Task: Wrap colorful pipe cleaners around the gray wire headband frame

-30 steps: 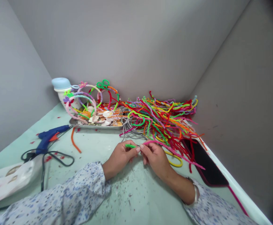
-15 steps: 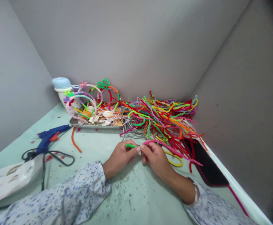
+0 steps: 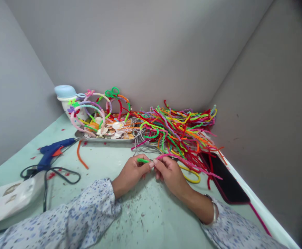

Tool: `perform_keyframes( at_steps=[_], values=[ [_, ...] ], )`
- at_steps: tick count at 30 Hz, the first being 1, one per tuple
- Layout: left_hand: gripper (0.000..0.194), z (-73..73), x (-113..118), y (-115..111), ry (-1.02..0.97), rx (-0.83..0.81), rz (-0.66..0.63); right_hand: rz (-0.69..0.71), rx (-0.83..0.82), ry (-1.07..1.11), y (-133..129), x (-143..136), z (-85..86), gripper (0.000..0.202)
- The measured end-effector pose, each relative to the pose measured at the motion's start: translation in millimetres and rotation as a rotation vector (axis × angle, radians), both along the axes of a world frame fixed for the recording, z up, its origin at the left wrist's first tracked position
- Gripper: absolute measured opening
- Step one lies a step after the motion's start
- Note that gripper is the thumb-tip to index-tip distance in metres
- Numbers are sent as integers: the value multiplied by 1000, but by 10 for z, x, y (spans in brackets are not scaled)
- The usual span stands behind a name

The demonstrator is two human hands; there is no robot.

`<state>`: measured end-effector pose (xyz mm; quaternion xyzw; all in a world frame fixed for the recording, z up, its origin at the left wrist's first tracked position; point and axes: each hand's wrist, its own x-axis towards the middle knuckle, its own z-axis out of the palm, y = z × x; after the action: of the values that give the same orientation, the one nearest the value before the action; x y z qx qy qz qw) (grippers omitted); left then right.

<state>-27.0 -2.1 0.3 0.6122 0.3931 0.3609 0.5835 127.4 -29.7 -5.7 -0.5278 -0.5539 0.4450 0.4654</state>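
My left hand [image 3: 132,173] is closed, with a short green pipe cleaner [image 3: 142,160] pinched between thumb and fingers. Against it, thumb tip to thumb tip, my right hand [image 3: 170,173] pinches the end of a long pink pipe cleaner [image 3: 192,165]. The pink length trails off to the right over the table. What lies exactly between the fingertips is too small to make out. Just beyond both hands spreads a tangled heap of colourful pipe cleaners [image 3: 177,128]. Yellow scissor handles [image 3: 192,175] stick out beside my right hand.
A metal tray [image 3: 106,140] holds shell-like discs, with fuzzy decorated headbands [image 3: 99,107] standing in it. A blue-lidded bottle [image 3: 66,92] is behind. Left lie a blue glue gun [image 3: 48,155] with its cord, an orange pipe cleaner [image 3: 81,155] and a plastic bag [image 3: 18,193]. A dark phone [image 3: 226,180] lies right.
The view has shifted slightly, so everything appears a little further left. Both hands keep the same pinch on the green and pink pipe cleaners.
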Motion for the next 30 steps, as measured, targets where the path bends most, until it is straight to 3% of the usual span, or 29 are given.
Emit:
perform_keyframes(
  at_steps=[30],
  values=[
    [26, -45, 4, 8, 8, 20, -20, -38, -100, 52, 28, -14, 23, 30]
  ],
)
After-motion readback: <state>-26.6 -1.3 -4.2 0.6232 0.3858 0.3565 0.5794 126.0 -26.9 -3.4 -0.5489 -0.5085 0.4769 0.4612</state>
